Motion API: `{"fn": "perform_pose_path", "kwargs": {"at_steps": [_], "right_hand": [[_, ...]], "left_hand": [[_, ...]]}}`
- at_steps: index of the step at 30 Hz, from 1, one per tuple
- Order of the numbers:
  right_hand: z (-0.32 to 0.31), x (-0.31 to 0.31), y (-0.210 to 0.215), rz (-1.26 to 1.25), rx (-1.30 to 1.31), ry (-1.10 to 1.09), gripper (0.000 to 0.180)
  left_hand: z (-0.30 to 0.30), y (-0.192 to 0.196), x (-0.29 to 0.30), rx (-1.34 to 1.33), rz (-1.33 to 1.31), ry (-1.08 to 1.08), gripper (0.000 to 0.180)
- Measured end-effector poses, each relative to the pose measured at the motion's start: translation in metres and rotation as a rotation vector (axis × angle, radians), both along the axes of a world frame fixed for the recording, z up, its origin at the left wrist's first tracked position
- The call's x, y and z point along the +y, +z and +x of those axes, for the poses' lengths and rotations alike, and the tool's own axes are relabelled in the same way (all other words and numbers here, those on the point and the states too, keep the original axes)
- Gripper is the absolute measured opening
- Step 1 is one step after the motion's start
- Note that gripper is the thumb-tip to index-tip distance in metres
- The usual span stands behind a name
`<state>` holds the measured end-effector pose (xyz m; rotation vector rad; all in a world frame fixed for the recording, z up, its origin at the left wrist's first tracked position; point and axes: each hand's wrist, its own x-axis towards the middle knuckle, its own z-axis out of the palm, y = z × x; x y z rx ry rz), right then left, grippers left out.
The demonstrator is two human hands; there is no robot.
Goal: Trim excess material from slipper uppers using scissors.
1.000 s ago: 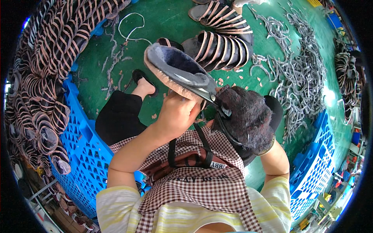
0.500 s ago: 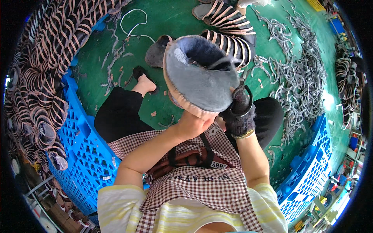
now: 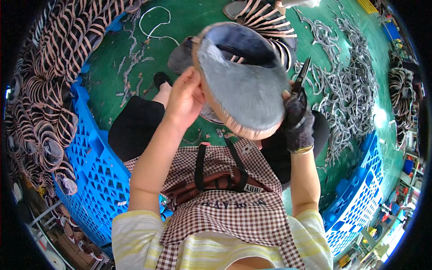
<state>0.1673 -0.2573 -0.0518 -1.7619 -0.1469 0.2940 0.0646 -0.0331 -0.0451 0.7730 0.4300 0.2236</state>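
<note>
A grey, fleece-lined slipper (image 3: 243, 94) with a tan edge is held up in front of me, tilted, its dark opening facing up. My left hand (image 3: 184, 96) pinches its left edge between thumb and fingers. On the other side my right hand (image 3: 297, 123), in a dark glove with bare fingertips, grips a pair of scissors (image 3: 303, 74). Their dark blades point up and away, next to the slipper's right edge, and the right fingertips are against that edge. Part of another grey slipper (image 3: 180, 56) shows behind the held one on the floor.
Nested stacks of dark slippers with tan edges (image 3: 49, 108) fill the left side by a blue plastic pallet (image 3: 94, 166). Another stack (image 3: 265, 20) lies ahead. Grey trimmed strips (image 3: 346, 85) heap on the green floor at right, near a second blue pallet (image 3: 355, 202).
My left hand has moved from under the slipper up to its left edge. The slipper has tilted and shifted slightly right. The scissors have swung upright, away from its edge.
</note>
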Motion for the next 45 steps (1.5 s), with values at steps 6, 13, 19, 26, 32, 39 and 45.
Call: {"fn": "perform_pose_path", "kwargs": {"at_steps": [6,13,19,26,32,39,45], "right_hand": [[-0.026,-0.002,0.044,-0.424,-0.676,0.472,0.053],[-0.032,0.011,0.059,-0.514,-0.876,0.590,0.052],[-0.038,0.008,0.067,-0.604,-0.713,0.680,0.048],[-0.036,0.028,0.080,-0.544,-0.887,0.605,0.045],[-0.038,0.022,0.078,-0.593,-0.860,0.640,0.055],[-0.033,0.027,0.087,-0.522,-0.811,0.667,0.053],[-0.037,0.028,0.085,-0.537,-0.751,0.603,0.058]], "left_hand": [[-0.016,0.016,0.021,-0.230,0.251,-0.002,0.026],[-0.034,0.023,0.008,-0.115,0.383,0.048,0.019],[-0.036,0.031,0.007,-0.112,0.441,-0.012,0.019],[-0.038,0.026,-0.001,-0.093,0.721,-0.044,0.010],[-0.046,0.042,-0.001,-0.014,0.761,-0.082,0.009],[-0.046,0.041,-0.007,-0.127,1.092,-0.136,0.008],[-0.043,0.040,-0.016,-0.221,1.485,-0.064,0.012]]}}
